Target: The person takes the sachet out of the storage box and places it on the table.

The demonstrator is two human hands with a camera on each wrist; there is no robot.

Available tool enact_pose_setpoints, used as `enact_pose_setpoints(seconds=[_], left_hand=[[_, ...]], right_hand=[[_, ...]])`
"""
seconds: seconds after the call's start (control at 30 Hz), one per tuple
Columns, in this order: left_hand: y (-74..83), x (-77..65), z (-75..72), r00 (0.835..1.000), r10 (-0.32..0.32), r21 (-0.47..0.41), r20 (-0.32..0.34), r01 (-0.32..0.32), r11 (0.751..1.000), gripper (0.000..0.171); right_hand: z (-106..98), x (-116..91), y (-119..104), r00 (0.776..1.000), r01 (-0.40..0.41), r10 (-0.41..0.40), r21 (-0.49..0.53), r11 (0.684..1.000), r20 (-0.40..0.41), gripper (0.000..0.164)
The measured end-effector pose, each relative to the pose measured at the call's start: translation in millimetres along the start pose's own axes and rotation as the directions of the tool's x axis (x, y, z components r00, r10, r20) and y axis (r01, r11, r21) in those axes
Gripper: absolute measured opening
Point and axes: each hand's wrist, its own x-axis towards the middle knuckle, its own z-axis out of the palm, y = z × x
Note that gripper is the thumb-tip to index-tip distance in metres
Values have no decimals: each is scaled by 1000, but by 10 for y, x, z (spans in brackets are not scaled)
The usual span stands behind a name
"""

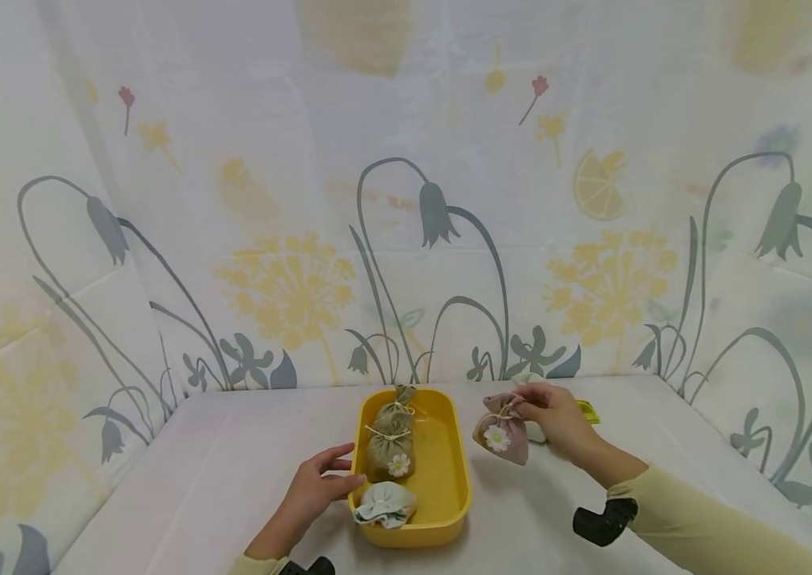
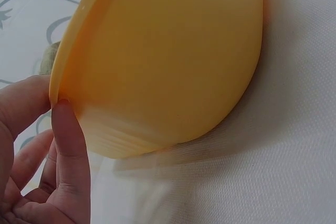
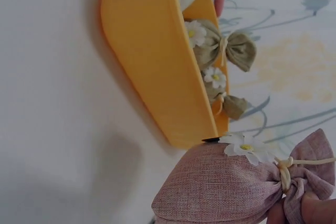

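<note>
My right hand [image 1: 556, 415] pinches a dusty-pink cloth sachet [image 1: 513, 438] by its gathered neck. It hangs above the table, right of a yellow plastic tub [image 1: 440, 533]. A white daisy [image 3: 245, 148] and a cream cord decorate the sachet. On the tub's left side, my left hand [image 1: 318, 483] holds the rim between thumb and finger, clearly seen in the left wrist view. Inside the tub, two olive-green sachets with daisies lie along the left; the nearer one [image 1: 387, 455] partly covers the other. A pale patterned sachet [image 1: 386, 505] sits at the near left corner.
Behind my right hand, a whitish item [image 1: 536, 432] and a yellow-green item [image 1: 588, 411] lie on the white-covered table [image 1: 233, 447], mostly hidden. A flower-printed cloth [image 1: 406, 303] stands around the table's back and sides.
</note>
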Motion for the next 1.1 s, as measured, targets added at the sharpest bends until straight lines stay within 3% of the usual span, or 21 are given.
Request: enact_pose_setpoints(seconds=[0.4,0.63,0.9,1.1], left_hand=[[-3,14,7,1000,-4,9,-8,4,1000,66],[-19,20,6,1000,-4,3,-5,4,1000,66],[-14,15,8,1000,-10,-4,-4,10,1000,66],[-3,8,4,1000,-8,-8,-2,8,1000,66]], right_hand=[[-86,1,328,993,-106,98,-121,987,-70,21],[-80,52,547,989,-102,79,-182,978,-126,19],[-117,34,562,986,-125,97,-214,969,-139,29],[-184,1,546,987,-95,69,-189,977,-143,33]])
